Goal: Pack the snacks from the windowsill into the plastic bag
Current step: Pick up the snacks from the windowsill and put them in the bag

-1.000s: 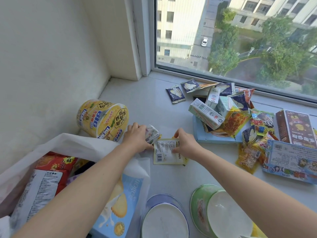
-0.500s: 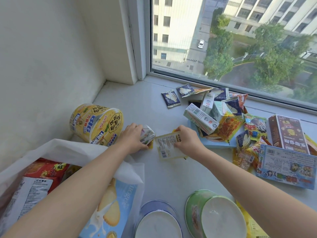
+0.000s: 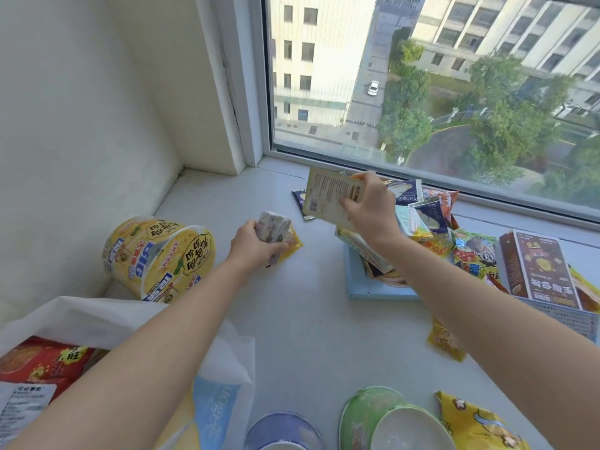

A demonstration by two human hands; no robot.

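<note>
Head view over a white windowsill (image 3: 308, 323) beneath a window. Left hand (image 3: 251, 246), low over the sill near its middle, curled around a bunch of small snack packets (image 3: 276, 227), white on top with a yellow one beneath (individual count not discernible). Right hand (image 3: 368, 209), raised above the sill toward the glass, pinching a flat pale-yellow sachet (image 3: 328, 196) by one edge between thumb and fingers, printed back and barcode facing the camera, sachet tilted and clear of the surface.

White plastic bag (image 3: 107, 316) at lower left, mouth open, partly under the left forearm; inside it a red snack pack (image 3: 42, 362) and a blue-and-white biscuit pack (image 3: 214, 414). Yellow instant-noodle tub (image 3: 156, 258) on its side just beyond the bag, near the wall corner.

To the right, behind and below the right hand, a loose heap of remaining snacks (image 3: 425, 219) (dark blue sachets, small cartons, orange and yellow packets) partly piled on a light blue flat box (image 3: 373, 287). Brown upright carton (image 3: 539, 271) at the far right, touching the heap. Small yellow packet (image 3: 446, 342) lying alone beside the right forearm. At the bottom edge, a purple-rimmed bowl (image 3: 282, 430) and a green-rimmed bowl (image 3: 389, 420) side by side, with a yellow cartoon-print bag (image 3: 477, 423) just right of the green one.
</note>
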